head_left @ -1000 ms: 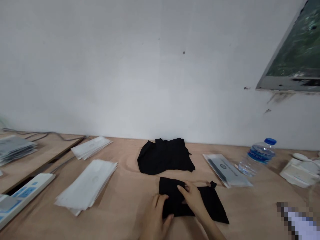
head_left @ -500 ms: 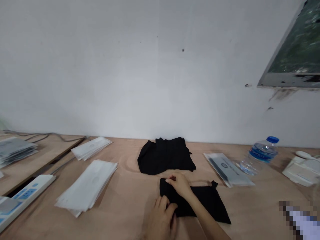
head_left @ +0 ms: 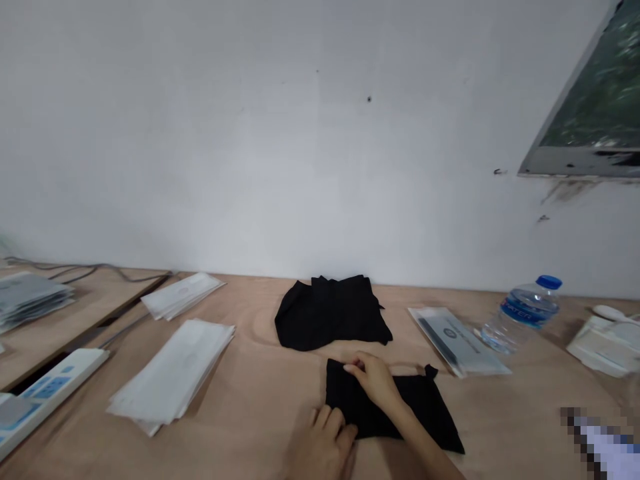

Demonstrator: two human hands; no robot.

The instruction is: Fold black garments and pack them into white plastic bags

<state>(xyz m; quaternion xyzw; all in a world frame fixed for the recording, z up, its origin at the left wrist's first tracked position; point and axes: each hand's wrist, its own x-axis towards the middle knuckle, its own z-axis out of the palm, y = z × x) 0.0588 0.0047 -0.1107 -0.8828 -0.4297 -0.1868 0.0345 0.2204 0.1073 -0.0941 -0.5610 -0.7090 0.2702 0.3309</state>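
- Nudged slightly right since the earlier frame, black cloth (head_left: 427, 403) lies on the wooden table (head_left: 260, 413).
- Right hand (head_left: 376, 381) pinches its far edge.
- Left hand (head_left: 326, 440), fingers curled, touches its left side; cannot tell whether it pinches.
- Beyond, black fabric pile (head_left: 330, 315) near the wall (head_left: 210, 147).

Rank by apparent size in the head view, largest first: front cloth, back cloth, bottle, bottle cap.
1. Front cloth and back cloth: too close to rank, since the right hand covers part of the front one.
2. Bottle
3. Bottle cap
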